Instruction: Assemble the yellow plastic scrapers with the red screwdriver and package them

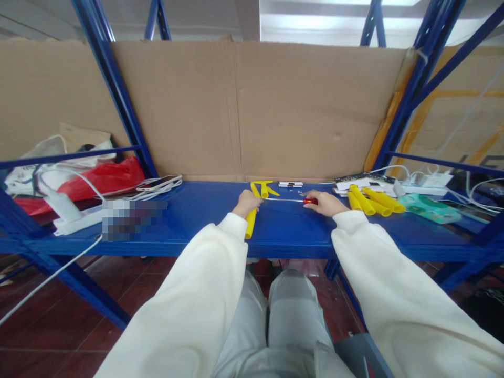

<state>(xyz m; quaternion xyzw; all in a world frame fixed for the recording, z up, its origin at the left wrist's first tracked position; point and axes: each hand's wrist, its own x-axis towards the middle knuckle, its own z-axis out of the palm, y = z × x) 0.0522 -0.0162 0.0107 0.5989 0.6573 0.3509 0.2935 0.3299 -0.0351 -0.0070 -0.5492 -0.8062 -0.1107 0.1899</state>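
My left hand (pixel 249 201) is closed around a yellow plastic tube (pixel 250 226), which lies lengthwise near the middle of the blue shelf. In my right hand (pixel 326 203) is a screwdriver (pixel 289 200), gripped by its red handle. Its long metal shaft points left, and the tip reaches the yellow tube beside my left fingers; whether it sits in a screw is too small to tell. Just beyond the left hand lies a branched yellow plastic piece (pixel 265 189). Small metal bits (pixel 300 192) lie behind the shaft, close to a small white-and-black item (pixel 290 184).
Several yellow tubes (pixel 374 201) rest at right beside a green packet (pixel 429 208), papers and a power strip (pixel 427 184). Another power strip (pixel 79 219), a phone and cables (pixel 165 182) and a red bag (pixel 106 177) are at left. Cardboard (pixel 252 110) stands behind the blue shelf (pixel 205 215).
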